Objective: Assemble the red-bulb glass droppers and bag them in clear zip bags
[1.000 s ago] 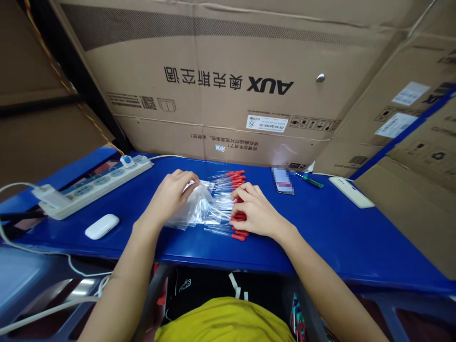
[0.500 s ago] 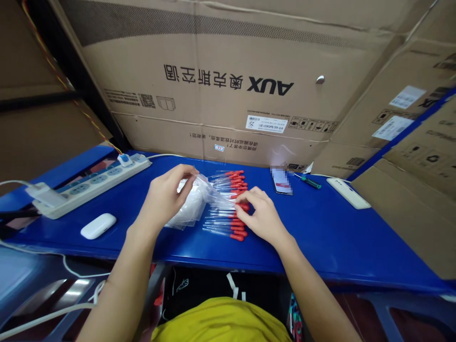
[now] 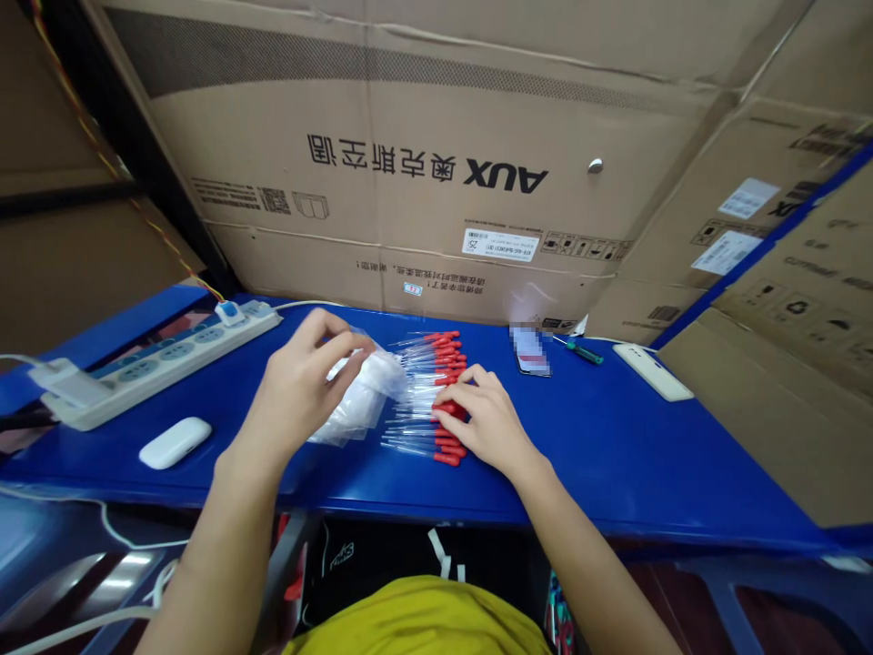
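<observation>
While the left hand (image 3: 298,393) pinches a crumpled clear plastic bag (image 3: 365,393) mid-frame to hold it lifted, the right hand (image 3: 483,424) clamps red-bulbed clear droppers (image 3: 436,411) lying close alongside.

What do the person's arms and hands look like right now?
The left hand and right hand are bare: no gloves, and no ring, watch or wristband is visible. Both forearms are uncovered, with no sleeve in view. A yellow garment shows at the bottom edge.

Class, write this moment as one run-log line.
left hand: pinching clear plastic bag | right hand: fingertips on red-bulbed droppers | surface: blue table
</observation>
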Demonstrator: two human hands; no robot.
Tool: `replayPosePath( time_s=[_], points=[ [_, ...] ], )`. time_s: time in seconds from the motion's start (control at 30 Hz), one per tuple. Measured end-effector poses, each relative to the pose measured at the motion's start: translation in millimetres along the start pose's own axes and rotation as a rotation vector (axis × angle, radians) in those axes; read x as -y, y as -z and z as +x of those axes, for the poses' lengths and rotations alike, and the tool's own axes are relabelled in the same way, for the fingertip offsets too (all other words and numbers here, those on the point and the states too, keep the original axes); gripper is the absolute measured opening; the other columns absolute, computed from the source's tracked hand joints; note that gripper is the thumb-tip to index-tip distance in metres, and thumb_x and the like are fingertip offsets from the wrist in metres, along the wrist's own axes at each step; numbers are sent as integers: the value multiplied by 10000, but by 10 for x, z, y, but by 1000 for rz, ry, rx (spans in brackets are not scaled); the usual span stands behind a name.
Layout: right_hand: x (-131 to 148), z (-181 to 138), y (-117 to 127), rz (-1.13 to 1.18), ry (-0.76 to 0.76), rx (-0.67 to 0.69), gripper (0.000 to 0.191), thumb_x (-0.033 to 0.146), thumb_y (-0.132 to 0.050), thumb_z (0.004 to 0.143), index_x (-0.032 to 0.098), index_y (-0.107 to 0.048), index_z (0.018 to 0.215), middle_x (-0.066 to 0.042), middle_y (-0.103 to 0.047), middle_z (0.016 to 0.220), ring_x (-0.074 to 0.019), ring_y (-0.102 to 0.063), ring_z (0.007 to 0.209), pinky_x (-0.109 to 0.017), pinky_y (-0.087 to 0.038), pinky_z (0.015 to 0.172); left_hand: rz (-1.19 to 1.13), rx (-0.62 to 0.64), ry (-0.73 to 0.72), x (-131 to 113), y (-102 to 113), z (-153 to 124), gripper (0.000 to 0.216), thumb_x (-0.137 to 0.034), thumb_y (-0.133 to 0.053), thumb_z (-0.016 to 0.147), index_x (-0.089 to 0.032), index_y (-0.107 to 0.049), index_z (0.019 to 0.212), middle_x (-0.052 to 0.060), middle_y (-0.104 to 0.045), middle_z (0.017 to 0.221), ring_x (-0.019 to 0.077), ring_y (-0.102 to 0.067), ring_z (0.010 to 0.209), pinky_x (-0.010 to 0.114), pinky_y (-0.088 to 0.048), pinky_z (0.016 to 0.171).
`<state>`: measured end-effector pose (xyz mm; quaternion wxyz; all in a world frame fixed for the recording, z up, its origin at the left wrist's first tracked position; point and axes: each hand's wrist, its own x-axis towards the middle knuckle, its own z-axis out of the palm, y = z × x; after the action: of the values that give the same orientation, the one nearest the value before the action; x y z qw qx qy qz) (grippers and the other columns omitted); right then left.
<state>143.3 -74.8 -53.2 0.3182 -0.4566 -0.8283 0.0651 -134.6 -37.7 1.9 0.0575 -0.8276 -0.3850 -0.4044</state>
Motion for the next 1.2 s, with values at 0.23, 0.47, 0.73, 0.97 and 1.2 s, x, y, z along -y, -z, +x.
replayPosePath(
  time_s=[0.23, 0.47, 0.73, 0.97, 1.2],
  points=[
    [20, -16, -43, -166, -26, 19, 82, 309, -784, 953, 236, -747, 961, -84, -723, 1168, -287, -561, 1089, -441, -417, 879, -119, 243, -45, -159, -261, -26, 246, -275, -448, 1113, -224, -683, 1165, 74, -710, 1116, 205, -709, 991, 316, -553, 876],
    [45, -8, -27, -19, -138, -112, 145, 230, -551, 1021, 232, -693, 1049, -58, -730, 1014, -265, -572, 995, -428, -410, 857, -337, 120, 7, -406, -577, -24, 200, -176, -554, 1032, -227, -727, 1118, 57, -789, 1090, 208, -759, 986, 329, -590, 914],
    [31, -17, -13, 235, -137, -201, 489, 290, -636, 941, 246, -537, 1418, -80, -673, 1163, -253, -617, 1028, -418, -520, 945, -351, -52, 129, -526, -560, -12, 194, -271, -606, 1012, -234, -793, 1049, 71, -823, 1055, 233, -785, 973, 363, -626, 918],
    [105, 164, -94, 560, -250, -254, 186, 383, -698, 949, 236, -660, 1057, 7, -719, 784, -187, -678, 732, -318, -546, 745, -483, 9, 177, -563, -612, -16, 119, -238, -652, 978, -262, -767, 957, 22, -830, 954, 208, -798, 859, 337, -652, 838],
    [121, 184, -108, 599, -367, -330, 130, 321, -693, 899, 239, -623, 826, 18, -727, 679, -183, -711, 620, -289, -526, 641, -639, 32, 383, -583, -669, -43, 247, -235, -694, 903, -259, -587, 1125, 3, -796, 860, 189, -787, 777, 307, -652, 743]
  ],
)
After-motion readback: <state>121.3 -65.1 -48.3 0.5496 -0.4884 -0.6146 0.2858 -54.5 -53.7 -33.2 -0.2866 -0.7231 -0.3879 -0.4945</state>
